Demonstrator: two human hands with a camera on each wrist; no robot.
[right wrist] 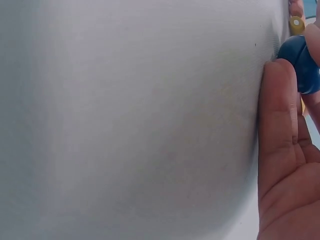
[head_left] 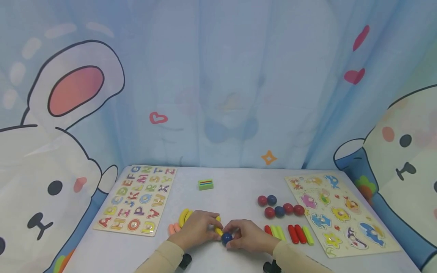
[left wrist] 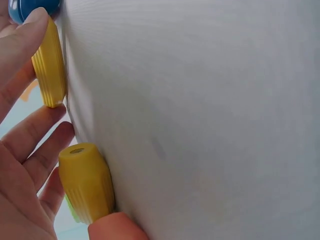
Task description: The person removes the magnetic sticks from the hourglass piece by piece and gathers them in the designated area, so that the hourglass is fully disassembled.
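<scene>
My left hand [head_left: 198, 229] pinches a curved yellow magnetic rod [head_left: 218, 229] between thumb and fingers; its ribbed side [left wrist: 51, 70] shows in the left wrist view. Opposite it, my right hand [head_left: 250, 236] grips a blue ball [head_left: 227, 238] with thumb and fingertips, low over the white table. The rod's end meets the ball or lies right beside it; whether they are joined I cannot tell. Beside the left hand lie more curved yellow rods [head_left: 183, 217] and short orange rods [head_left: 174, 228], partly hidden by that hand.
Red and blue balls [head_left: 288, 208] sit right of centre. Red rods [head_left: 297, 234] and light green rods [head_left: 308, 236] lie beyond my right hand. An alphabet board [head_left: 138, 199] stands left, an animal puzzle board [head_left: 341, 216] right. A small green block [head_left: 206, 184] is at the back.
</scene>
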